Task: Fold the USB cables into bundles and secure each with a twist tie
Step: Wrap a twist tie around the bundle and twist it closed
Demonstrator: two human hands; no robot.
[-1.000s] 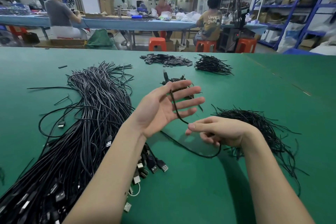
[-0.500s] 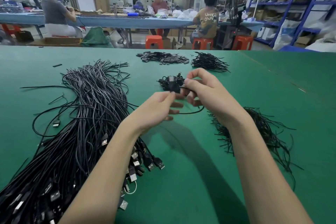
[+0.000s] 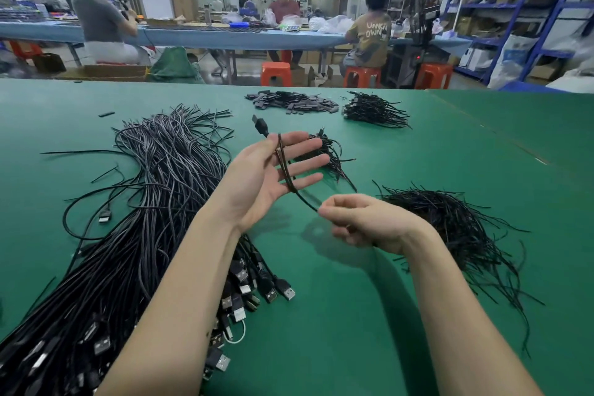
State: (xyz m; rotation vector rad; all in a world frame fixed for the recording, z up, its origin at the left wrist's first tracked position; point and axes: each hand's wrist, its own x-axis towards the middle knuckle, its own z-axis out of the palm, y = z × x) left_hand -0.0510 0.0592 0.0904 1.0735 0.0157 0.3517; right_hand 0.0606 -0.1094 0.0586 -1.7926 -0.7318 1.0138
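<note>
My left hand [image 3: 266, 177] is raised palm up above the green table [image 3: 353, 315], fingers spread, thumb pinning a black USB cable [image 3: 284, 167] that runs in several strands across the palm; its plug [image 3: 260, 125] sticks out past the thumb. My right hand [image 3: 363, 222] sits lower right, fingers curled, pinching the cable's lower loop. A big pile of loose USB cables [image 3: 128, 228] lies to the left. A heap of black twist ties [image 3: 450, 222] lies just right of my right hand. A finished bundle [image 3: 331, 151] rests behind my left fingers.
Farther back on the table are a heap of small dark flat pieces [image 3: 292, 103] and another stack of cable bundles [image 3: 373, 111]. Beyond the table edge, people sit on orange stools [image 3: 276, 72] at a blue workbench; blue shelving [image 3: 514, 10] stands at the right.
Half a second ago both hands met over the bundle pile. Now they have parted: the left hand opened palm up with the cable across it, and the right pulled down and right with the loop.
</note>
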